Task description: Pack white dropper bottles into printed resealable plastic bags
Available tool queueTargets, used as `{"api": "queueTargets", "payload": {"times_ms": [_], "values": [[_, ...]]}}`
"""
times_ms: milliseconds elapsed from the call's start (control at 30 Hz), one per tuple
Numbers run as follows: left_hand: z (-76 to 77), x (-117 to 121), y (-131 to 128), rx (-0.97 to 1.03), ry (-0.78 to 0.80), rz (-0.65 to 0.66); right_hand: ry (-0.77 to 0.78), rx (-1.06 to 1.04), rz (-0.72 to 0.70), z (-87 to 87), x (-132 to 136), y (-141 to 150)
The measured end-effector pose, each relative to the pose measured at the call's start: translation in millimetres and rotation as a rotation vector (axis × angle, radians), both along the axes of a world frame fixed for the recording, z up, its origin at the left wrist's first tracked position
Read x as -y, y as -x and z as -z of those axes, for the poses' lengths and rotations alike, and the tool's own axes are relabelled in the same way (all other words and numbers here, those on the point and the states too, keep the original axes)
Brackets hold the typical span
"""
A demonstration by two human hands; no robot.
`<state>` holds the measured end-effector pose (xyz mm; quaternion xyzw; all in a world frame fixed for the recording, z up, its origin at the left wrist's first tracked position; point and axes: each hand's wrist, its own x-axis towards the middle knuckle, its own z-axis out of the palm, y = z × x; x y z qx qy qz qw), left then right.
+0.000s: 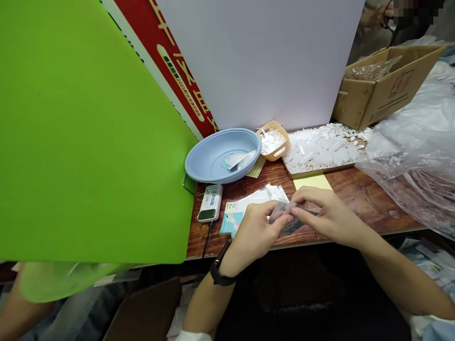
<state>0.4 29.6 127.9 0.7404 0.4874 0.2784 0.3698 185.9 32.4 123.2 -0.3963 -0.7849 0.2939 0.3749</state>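
Note:
Both hands meet at the front edge of the wooden table, pinching a small clear plastic packet [292,226]. My left hand [259,228], with a black band on its wrist, grips the packet's left side between thumb and fingers. From the right, my right hand [325,215] pinches its upper edge, thumb close to the left thumb. What lies inside the packet is partly hidden by the fingers. Behind the left hand rest printed packages [232,215] in white and light blue, with clear plastic edges. Under the right hand's far side is a yellow paper [313,182].
A blue basin [199,158] holds a few packets. Beside it stands a tan basket [283,152] of white pieces. A tray [309,168] carries white bits; a cardboard box [387,97] and plastic bags [405,151] fill the right. A white power bank [210,203] with a cable lies left, near a green panel [95,142].

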Motion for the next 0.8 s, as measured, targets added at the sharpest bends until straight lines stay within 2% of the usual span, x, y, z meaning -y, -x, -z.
{"api": "queueTargets", "payload": {"times_ms": [167,367,467,633,800], "values": [[10.4,29.8,1.1,0.084,0.086,-0.026,0.228,-0.071,-0.135,-1.4,9.9,-1.1],[19.1,53.1,4.6,0.202,0.184,0.036,0.364,-0.105,-0.174,7.4,26.6,-5.2],[26.7,53.1,3.9,0.303,0.156,0.029,0.343,-0.104,-0.176,19.7,29.6,-7.0],[50.7,43.5,1.3,0.333,0.092,-0.062,0.378,-0.088,-0.154,41.5,23.6,-3.0],[63.3,35.4,7.2,0.398,0.135,-0.122,0.492,-0.029,-0.188,45.4,14.7,4.1]]}}
